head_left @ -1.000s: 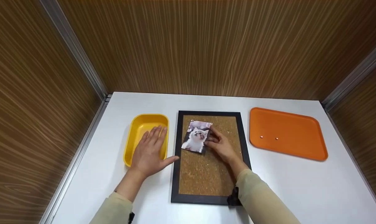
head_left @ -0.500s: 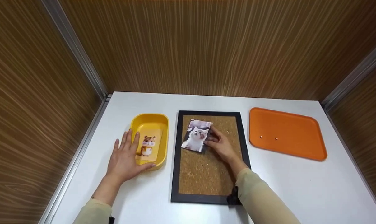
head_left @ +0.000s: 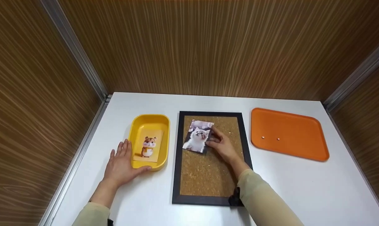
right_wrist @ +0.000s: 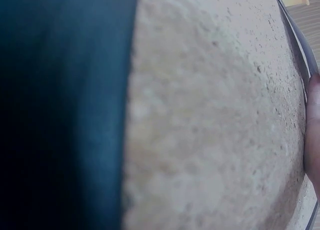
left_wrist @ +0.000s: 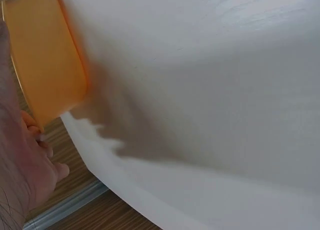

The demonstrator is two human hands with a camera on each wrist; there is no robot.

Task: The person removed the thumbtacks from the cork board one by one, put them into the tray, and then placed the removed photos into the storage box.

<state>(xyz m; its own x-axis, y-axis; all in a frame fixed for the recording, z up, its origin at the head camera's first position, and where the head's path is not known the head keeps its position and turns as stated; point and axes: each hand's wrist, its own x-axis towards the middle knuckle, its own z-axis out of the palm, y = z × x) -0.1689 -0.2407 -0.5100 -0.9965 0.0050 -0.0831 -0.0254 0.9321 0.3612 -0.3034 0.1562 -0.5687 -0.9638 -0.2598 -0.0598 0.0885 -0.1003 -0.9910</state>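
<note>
My right hand (head_left: 223, 149) pinches the right edge of a kitten photo (head_left: 196, 139) over the upper part of a black-framed corkboard (head_left: 205, 179). Cork fills much of the right wrist view, with part of the right hand (right_wrist: 313, 135) at its right edge. To the left, my left hand (head_left: 120, 169) rests with straight fingers at the near-left corner of a yellow bin (head_left: 168, 131), its thumb along the near rim. A hamster picture card (head_left: 149, 147) lies inside the bin. The left wrist view shows the left hand (left_wrist: 22, 155) beside the bin's outer wall.
An orange tray (head_left: 289, 128) lies right of the corkboard, bearing two small pins (head_left: 263, 137). All stand on a white table (head_left: 302, 188) with wood-grain panels (head_left: 189, 47) behind and at both sides.
My left hand has moved from over the yellow bin leftward and toward me to its near-left corner, uncovering the hamster card. The right hand and kitten photo have stayed in place.
</note>
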